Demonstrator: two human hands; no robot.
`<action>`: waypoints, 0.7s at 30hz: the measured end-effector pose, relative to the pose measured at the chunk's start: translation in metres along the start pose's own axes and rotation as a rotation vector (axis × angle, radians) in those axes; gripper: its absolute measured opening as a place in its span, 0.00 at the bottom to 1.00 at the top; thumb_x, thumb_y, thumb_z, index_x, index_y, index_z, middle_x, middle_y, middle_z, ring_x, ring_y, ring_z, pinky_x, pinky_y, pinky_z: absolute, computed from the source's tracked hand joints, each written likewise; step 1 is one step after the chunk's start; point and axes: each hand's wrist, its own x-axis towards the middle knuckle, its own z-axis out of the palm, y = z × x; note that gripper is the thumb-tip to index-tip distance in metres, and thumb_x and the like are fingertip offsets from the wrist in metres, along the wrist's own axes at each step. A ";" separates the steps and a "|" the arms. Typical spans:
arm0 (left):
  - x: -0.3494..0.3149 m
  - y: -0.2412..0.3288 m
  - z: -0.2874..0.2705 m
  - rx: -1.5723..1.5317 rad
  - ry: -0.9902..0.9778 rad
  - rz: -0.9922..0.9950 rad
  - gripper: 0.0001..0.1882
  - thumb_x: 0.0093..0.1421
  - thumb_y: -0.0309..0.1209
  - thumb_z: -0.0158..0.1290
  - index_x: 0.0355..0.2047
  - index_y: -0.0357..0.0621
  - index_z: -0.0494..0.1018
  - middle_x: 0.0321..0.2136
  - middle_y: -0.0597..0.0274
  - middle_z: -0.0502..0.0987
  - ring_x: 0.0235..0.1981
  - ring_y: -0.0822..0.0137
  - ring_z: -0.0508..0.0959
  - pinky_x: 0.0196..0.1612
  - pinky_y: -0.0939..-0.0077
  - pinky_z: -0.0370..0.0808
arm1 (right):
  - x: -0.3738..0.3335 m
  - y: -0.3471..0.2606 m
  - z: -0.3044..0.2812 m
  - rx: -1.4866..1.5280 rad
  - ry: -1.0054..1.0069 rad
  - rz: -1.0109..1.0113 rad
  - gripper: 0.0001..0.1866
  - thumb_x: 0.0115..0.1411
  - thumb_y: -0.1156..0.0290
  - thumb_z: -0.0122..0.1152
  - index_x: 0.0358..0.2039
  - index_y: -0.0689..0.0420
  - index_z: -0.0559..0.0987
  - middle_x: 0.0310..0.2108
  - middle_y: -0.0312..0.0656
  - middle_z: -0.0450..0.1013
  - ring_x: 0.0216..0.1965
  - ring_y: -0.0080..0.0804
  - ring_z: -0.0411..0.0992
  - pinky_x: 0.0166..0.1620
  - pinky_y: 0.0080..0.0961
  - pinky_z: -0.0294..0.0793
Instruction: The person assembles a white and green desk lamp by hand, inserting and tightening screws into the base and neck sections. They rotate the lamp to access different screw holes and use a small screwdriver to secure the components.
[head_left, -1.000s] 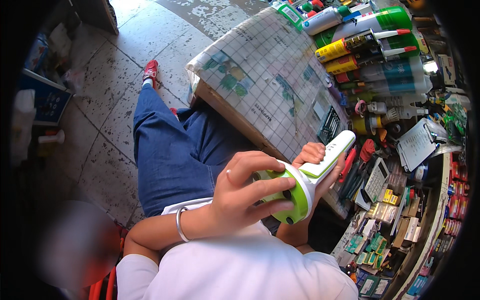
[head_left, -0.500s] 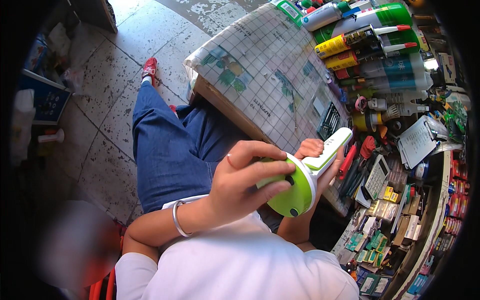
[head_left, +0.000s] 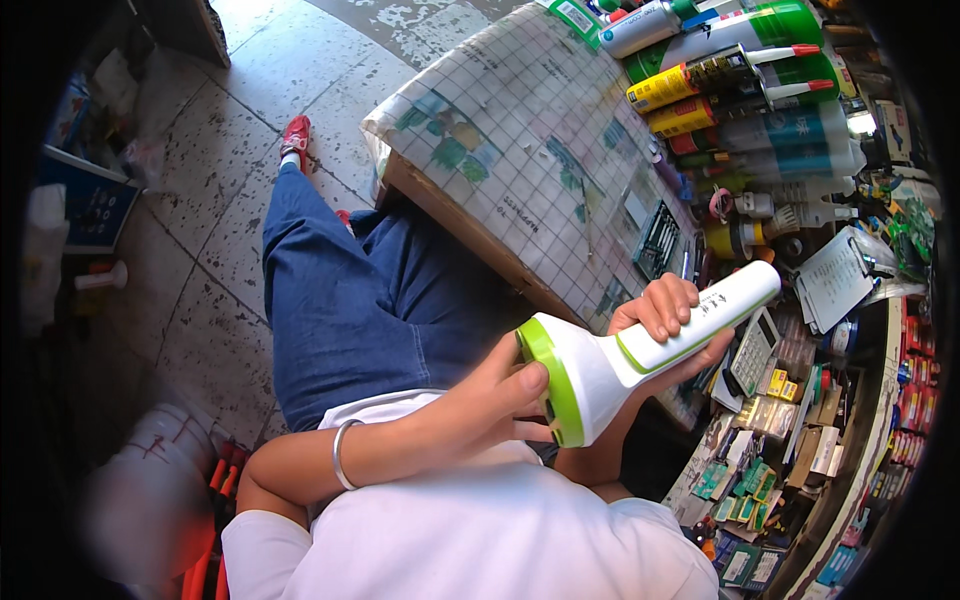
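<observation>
A white and green torch-shaped device is held up in front of my chest. Its wide round head with a green rim points left, and its long white handle slants up to the right. Around the handle, the fingers of my right hand are closed. My left hand is against the green rim, thumb on the near side and fingers reaching over the head's face, slightly smeared by motion. That face is turned away from view.
Beyond the device stands a table under a gridded clear cover. To the right, shelves hold glue cartridges, a calculator, a clipboard and small boxes. A white bucket stands at lower left.
The device has turned so its green face points away leftward and its white side shows. Its handle has swung right with my right hand. My left hand has shifted lower on the head.
</observation>
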 end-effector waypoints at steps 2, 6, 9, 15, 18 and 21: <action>-0.001 0.001 0.001 -0.001 0.004 -0.009 0.48 0.53 0.56 0.53 0.63 0.54 0.38 0.60 0.58 0.50 0.61 0.58 0.56 0.58 0.55 0.61 | 0.000 0.002 0.002 -0.009 -0.085 -0.009 0.26 0.52 0.50 0.61 0.33 0.60 0.65 0.26 0.38 0.62 0.24 0.25 0.65 0.25 0.19 0.70; 0.000 -0.001 -0.002 0.163 0.102 0.091 0.51 0.51 0.50 0.59 0.63 0.52 0.37 0.58 0.55 0.49 0.61 0.57 0.53 0.60 0.55 0.58 | -0.001 0.000 0.003 -0.164 -0.034 0.031 0.30 0.52 0.48 0.62 0.40 0.61 0.63 0.28 0.38 0.60 0.28 0.26 0.63 0.32 0.23 0.67; 0.002 -0.002 -0.004 0.212 0.162 0.181 0.53 0.48 0.49 0.61 0.63 0.52 0.37 0.58 0.54 0.49 0.61 0.56 0.52 0.61 0.56 0.56 | -0.005 0.003 0.003 -0.203 0.059 0.049 0.29 0.53 0.52 0.63 0.42 0.60 0.62 0.29 0.36 0.61 0.29 0.24 0.64 0.36 0.23 0.70; 0.004 -0.005 -0.007 0.124 0.115 0.195 0.53 0.47 0.48 0.62 0.63 0.52 0.39 0.56 0.55 0.51 0.60 0.58 0.54 0.60 0.59 0.57 | -0.004 0.005 0.012 -0.206 0.051 0.021 0.22 0.54 0.62 0.61 0.40 0.60 0.63 0.27 0.37 0.63 0.26 0.23 0.65 0.31 0.21 0.71; 0.006 -0.010 -0.009 0.143 0.103 0.223 0.51 0.46 0.49 0.62 0.62 0.52 0.42 0.55 0.56 0.53 0.58 0.60 0.57 0.58 0.61 0.59 | -0.005 0.004 0.014 -0.203 0.038 0.017 0.20 0.54 0.64 0.60 0.40 0.60 0.63 0.27 0.37 0.63 0.25 0.23 0.64 0.30 0.21 0.71; 0.009 -0.017 -0.011 0.174 0.126 0.271 0.50 0.45 0.50 0.62 0.61 0.51 0.44 0.53 0.57 0.55 0.57 0.61 0.59 0.57 0.63 0.61 | -0.008 0.004 0.017 -0.207 0.120 0.012 0.19 0.54 0.64 0.57 0.40 0.60 0.63 0.26 0.37 0.60 0.25 0.24 0.60 0.29 0.21 0.66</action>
